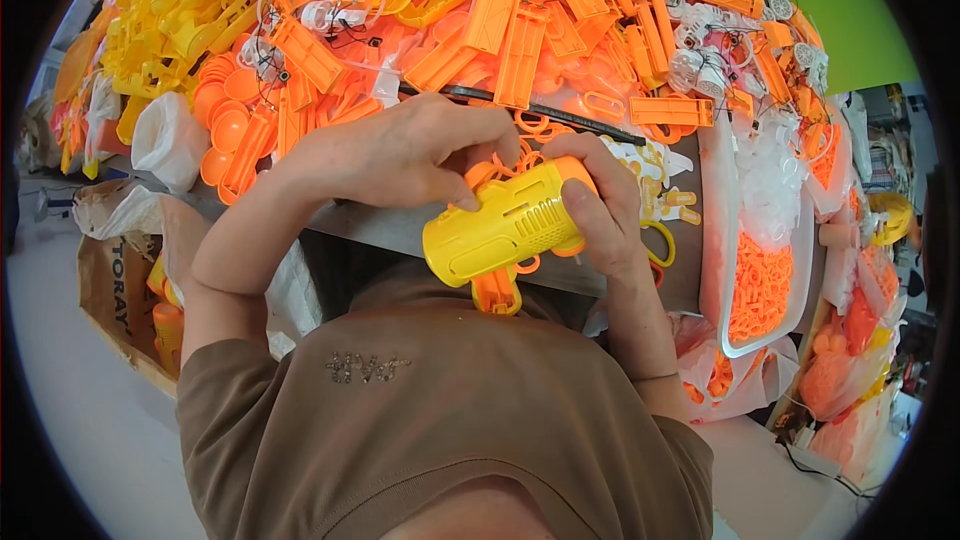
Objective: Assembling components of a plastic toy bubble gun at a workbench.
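A yellow toy shell [500, 225], shaped like a short barrel with orange parts on its far side and an orange handle piece beneath, is held over the table's near edge. My right hand [610, 200] grips its right end, thumb on the near face and fingers over the top. My left hand [435, 145] arches over the far left side with curled fingers. Its thumb tip touches the shell's upper edge by an orange part. Whatever lies between the left fingers is hidden. Behind the shell are orange ring-handled pieces [535, 125], and yellow scissor handles [658, 243] lie right of my right hand.
Orange plastic shells [495, 5] and white wired motor units [700, 70] are heaped at the back, with yellow parts [195, 20] at left. A white tub [712, 240] of small orange pieces stands right. Below left is a paper bag [110, 290].
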{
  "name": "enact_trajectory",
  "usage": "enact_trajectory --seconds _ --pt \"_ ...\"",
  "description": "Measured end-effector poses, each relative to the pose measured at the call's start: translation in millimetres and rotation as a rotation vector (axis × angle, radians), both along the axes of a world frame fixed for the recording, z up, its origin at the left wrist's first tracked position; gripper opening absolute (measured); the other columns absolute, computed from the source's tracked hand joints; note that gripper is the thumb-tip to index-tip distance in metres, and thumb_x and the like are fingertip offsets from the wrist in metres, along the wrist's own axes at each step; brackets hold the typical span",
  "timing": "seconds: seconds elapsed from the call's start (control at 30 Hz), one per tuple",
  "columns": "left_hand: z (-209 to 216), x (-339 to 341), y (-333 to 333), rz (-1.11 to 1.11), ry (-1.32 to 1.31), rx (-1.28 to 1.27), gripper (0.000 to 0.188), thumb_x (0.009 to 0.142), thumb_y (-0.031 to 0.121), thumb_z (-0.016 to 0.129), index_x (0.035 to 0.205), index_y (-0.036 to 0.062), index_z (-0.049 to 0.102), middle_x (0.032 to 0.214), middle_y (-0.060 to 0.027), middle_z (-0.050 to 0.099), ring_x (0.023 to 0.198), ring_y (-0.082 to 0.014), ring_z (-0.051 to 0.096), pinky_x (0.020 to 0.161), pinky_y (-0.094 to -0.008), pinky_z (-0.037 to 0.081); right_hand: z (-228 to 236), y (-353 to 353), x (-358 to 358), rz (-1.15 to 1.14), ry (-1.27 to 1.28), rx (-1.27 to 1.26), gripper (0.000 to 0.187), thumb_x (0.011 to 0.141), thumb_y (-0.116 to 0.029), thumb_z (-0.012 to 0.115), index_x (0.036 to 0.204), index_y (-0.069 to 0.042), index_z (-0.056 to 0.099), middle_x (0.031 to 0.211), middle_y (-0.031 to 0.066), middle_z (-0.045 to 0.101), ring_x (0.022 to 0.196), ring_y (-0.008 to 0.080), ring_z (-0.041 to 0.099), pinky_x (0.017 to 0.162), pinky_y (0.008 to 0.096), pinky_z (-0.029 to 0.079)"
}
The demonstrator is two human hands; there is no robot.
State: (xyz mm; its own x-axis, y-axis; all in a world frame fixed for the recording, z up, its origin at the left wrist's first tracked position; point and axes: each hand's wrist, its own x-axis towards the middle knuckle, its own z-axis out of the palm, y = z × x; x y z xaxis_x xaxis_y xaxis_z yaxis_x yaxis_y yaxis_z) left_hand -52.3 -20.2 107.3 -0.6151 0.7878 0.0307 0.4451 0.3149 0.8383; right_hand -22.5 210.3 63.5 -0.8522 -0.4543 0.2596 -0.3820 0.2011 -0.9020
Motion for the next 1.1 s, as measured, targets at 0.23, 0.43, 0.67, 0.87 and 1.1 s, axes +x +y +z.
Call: enact_trajectory --seconds 0.23,0.43,0.67,0.87,1.1 --pt "-37.6 4.0 1.3 0.153 -0.48 0.183 0.028 0.071 0.008 0.07 0.096 -0.0006 0.059 0.07 -0.0034 0.055 0.066 -0.0086 0.052 0.06 -0.027 0.043 -15.4 -2.2 12.0 -0.159 0.028 -0.08 0.033 0.082 -0.026 0.047 0.099 0.002 0.052 0.086 0.0065 0.051 0.074 0.0122 0.047 0.067 0.0242 0.038" --pt "-42.1 27.0 9.9 0.221 -0.024 -0.004 0.025 0.081 0.016 0.062 0.101 0.0024 0.06 0.081 -0.0082 0.055 0.074 -0.0195 0.054 0.065 -0.0295 0.043 -23.1 -7.2 19.7 -0.261 0.029 -0.098 0.03 0.084 -0.023 0.044 0.097 0.001 0.053 0.083 0.0056 0.051 0.074 0.0116 0.046 0.066 0.024 0.037" --pt "-67.0 66.9 33.9 0.341 0.534 -0.088 0.085 0.061 0.038 0.075 0.119 -0.0115 0.037 0.092 -0.0204 0.054 0.083 -0.0337 0.055 0.083 -0.042 0.042 -36.1 -8.4 30.7 -0.386 -0.094 -0.169 0.028 0.085 -0.021 0.041 0.096 0.002 0.053 0.084 0.006 0.053 0.075 0.011 0.047 0.067 0.0237 0.037" --pt "-83.9 68.6 35.8 0.349 0.568 0.05 0.079 0.056 0.032 0.078 0.113 -0.0109 0.043 0.092 -0.0198 0.057 0.081 -0.0335 0.058 0.082 -0.0411 0.045 -46.4 -3.3 38.7 -0.367 0.035 -0.14 0.026 0.086 -0.019 0.041 0.097 0.002 0.052 0.088 0.0059 0.053 0.077 0.0105 0.047 0.069 0.024 0.038" --pt "-74.4 52.0 26.7 0.291 0.3 0.111 0.081 0.057 0.032 0.08 0.12 -0.004 0.044 0.101 -0.0178 0.057 0.093 -0.0285 0.057 0.086 -0.0354 0.043 -36.8 0.8 30.6 -0.408 -0.048 -0.136 0.031 0.087 -0.024 0.04 0.097 0.003 0.052 0.09 0.0073 0.053 0.08 0.0115 0.047 0.071 0.0247 0.038"
